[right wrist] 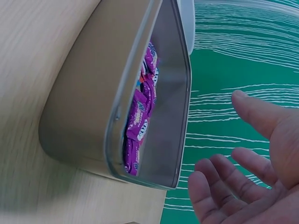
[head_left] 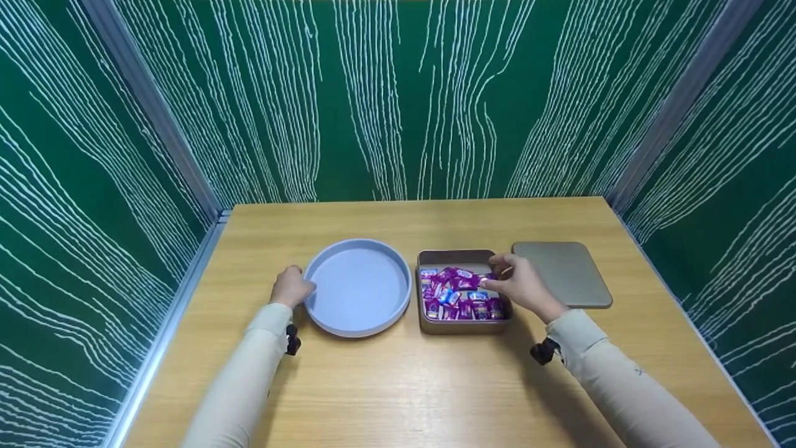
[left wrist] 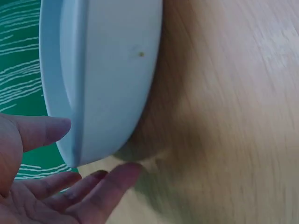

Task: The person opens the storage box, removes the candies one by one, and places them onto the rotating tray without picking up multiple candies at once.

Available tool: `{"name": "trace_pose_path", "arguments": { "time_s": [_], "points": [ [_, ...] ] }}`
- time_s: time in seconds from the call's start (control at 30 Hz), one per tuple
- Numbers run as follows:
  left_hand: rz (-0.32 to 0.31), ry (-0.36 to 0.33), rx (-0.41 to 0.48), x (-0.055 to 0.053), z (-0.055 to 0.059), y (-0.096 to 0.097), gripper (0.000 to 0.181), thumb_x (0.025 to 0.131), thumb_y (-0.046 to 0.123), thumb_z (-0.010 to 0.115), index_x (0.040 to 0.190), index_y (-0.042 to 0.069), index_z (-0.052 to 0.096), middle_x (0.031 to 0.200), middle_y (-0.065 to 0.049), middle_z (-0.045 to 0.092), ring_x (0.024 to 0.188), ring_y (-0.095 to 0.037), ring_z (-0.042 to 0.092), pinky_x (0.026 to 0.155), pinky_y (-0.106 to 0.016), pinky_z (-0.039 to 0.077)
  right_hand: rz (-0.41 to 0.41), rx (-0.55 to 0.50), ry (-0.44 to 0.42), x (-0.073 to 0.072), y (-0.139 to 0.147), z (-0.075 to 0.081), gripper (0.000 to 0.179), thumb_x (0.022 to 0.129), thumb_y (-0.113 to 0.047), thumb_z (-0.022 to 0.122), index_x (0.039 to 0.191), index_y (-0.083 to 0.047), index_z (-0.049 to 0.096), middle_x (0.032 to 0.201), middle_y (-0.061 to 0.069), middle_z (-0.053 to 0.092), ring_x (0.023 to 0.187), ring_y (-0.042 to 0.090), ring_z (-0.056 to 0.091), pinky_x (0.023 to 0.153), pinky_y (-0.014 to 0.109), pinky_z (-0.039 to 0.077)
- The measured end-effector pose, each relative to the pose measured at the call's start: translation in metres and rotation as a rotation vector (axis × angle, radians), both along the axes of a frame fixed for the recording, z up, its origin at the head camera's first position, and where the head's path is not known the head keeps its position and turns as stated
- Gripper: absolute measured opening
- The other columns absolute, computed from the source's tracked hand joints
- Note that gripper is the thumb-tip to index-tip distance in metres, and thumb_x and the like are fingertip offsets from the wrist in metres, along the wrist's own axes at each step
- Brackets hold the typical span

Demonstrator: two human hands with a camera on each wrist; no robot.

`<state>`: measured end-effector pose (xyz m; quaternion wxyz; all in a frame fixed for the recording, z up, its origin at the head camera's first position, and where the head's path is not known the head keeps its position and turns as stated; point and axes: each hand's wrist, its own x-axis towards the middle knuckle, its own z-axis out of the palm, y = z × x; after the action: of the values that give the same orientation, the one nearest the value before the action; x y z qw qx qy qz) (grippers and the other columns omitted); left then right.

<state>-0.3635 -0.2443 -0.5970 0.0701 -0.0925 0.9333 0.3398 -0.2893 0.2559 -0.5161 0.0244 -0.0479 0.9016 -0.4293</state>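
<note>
1. My right hand [head_left: 527, 287] is over the right side of an open metal tin [head_left: 463, 328]. Its thumb and fingers are spread apart, with nothing held between them.
2. My left hand [head_left: 291, 287] is well to the left of the tin, at the outer edge of a round, pale blue dish [head_left: 357, 286]. The thumb overlaps the dish's rim and the fingers reach loosely below; I cannot tell whether the thumb presses.
3. Wrapped sweets [head_left: 465, 283], mostly purple with some blue, lie inside the tin, below its rim. The dish sits just left of the tin, and a flat panel [head_left: 572, 274], probably the lid, lies to its right, all on a wooden desk [head_left: 373, 386].
4. The step in hand seems to be taking a sweet. I should come down steeply inside the tin's right wall, keep my knuckles off the rim, and pinch one wrapper lightly across its middle so that its neighbours are not dragged along.
5. The tin's mouth faces up; it looks nearly square, with no clear long axis. Sweets along its near wall mostly point near-to-far; those around its middle lie slanted or crosswise.
</note>
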Motion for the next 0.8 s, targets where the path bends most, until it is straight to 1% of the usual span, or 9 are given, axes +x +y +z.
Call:
{"name": "trace_pose_path", "arguments": {
  "time_s": [0.03,0.2,0.27,0.37,0.5,0.53,0.6,0.73,0.8],
  "points": [
    [0.002,-0.003,0.007,0.001,0.001,0.001,0.057,0.09,0.012,0.062,0.14,-0.015,0.058,0.128,-0.034,0.07,0.109,-0.041,0.073,0.085,-0.046,0.068,0.006,0.0,0.001,0.0,-0.001,-0.001,0.052,0.094,-0.01,0.084,0.137,0.009,0.062,0.122,0.031,0.067,0.109,0.038,0.068,0.083,0.029,0.062],
    [0.003,-0.031,0.048,0.034,0.041,0.02,0.054,0.093,0.003,0.053,0.143,-0.018,0.054,0.135,-0.038,0.066,0.118,-0.044,0.07,0.093,-0.046,0.067,0.043,0.01,-0.004,0.0,-0.002,-0.004,0.053,0.093,-0.007,0.084,0.138,0.01,0.061,0.122,0.032,0.067,0.112,0.044,0.068,0.093,0.043,0.064],
    [0.0,-0.019,0.04,0.04,0.046,0.024,0.049,0.095,0.002,0.052,0.139,-0.019,0.057,0.131,-0.037,0.068,0.115,-0.043,0.071,0.092,-0.044,0.068,0.052,0.025,-0.02,-0.001,-0.003,-0.006,0.053,0.094,-0.007,0.084,0.139,0.009,0.061,0.124,0.032,0.068,0.115,0.046,0.068,0.097,0.048,0.063],
    [0.013,-0.022,0.024,0.039,0.043,0.023,0.043,0.096,0.002,0.051,0.133,-0.018,0.062,0.125,-0.034,0.072,0.108,-0.039,0.074,0.089,-0.043,0.068,0.066,0.051,-0.047,-0.003,-0.005,-0.007,0.054,0.095,-0.008,0.083,0.141,0.007,0.061,0.129,0.032,0.068,0.117,0.044,0.068,0.101,0.052,0.062],
    [0.015,-0.013,0.034,0.015,0.01,0.008,0.036,0.094,0.002,0.055,0.122,-0.016,0.069,0.108,-0.028,0.076,0.089,-0.031,0.075,0.073,-0.037,0.068,0.079,0.069,-0.064,-0.006,-0.006,-0.009,0.053,0.095,-0.007,0.083,0.141,0.007,0.062,0.131,0.032,0.068,0.116,0.043,0.068,0.103,0.053,0.061],
    [0.019,-0.016,0.039,0.014,0.009,0.008,0.036,0.094,0.001,0.055,0.121,-0.016,0.069,0.108,-0.028,0.076,0.088,-0.032,0.075,0.072,-0.037,0.068,0.085,0.073,-0.063,-0.007,-0.007,-0.009,0.053,0.094,-0.006,0.083,0.141,0.008,0.062,0.131,0.032,0.068,0.116,0.043,0.068,0.104,0.054,0.061],
    [0.026,-0.009,0.039,0.015,0.01,0.009,0.035,0.093,0.001,0.055,0.121,-0.015,0.07,0.107,-0.028,0.076,0.087,-0.031,0.074,0.071,-0.037,0.068,0.092,0.082,-0.067,-0.009,-0.008,-0.01,0.052,0.093,-0.005,0.083,0.14,0.008,0.063,0.133,0.032,0.068,0.119,0.045,0.068,0.107,0.056,0.06],
    [0.052,-0.025,0.039,0.036,0.038,0.023,0.036,0.097,-0.001,0.053,0.127,-0.016,0.068,0.116,-0.031,0.076,0.096,-0.033,0.076,0.079,-0.038,0.069,0.112,0.102,-0.084,-0.014,-0.008,-0.012,0.053,0.093,-0.004,0.082,0.141,0.008,0.063,0.139,0.033,0.067,0.129,0.049,0.065,0.114,0.059,0.055],
    [0.055,-0.024,0.05,0.037,0.038,0.023,0.038,0.096,-0.002,0.054,0.128,-0.016,0.068,0.117,-0.031,0.076,0.096,-0.032,0.076,0.078,-0.037,0.069,0.117,0.109,-0.1,-0.018,-0.008,-0.013,0.053,0.094,-0.004,0.082,0.142,0.008,0.062,0.141,0.032,0.066,0.131,0.049,0.064,0.115,0.059,0.054]
  ]
}}
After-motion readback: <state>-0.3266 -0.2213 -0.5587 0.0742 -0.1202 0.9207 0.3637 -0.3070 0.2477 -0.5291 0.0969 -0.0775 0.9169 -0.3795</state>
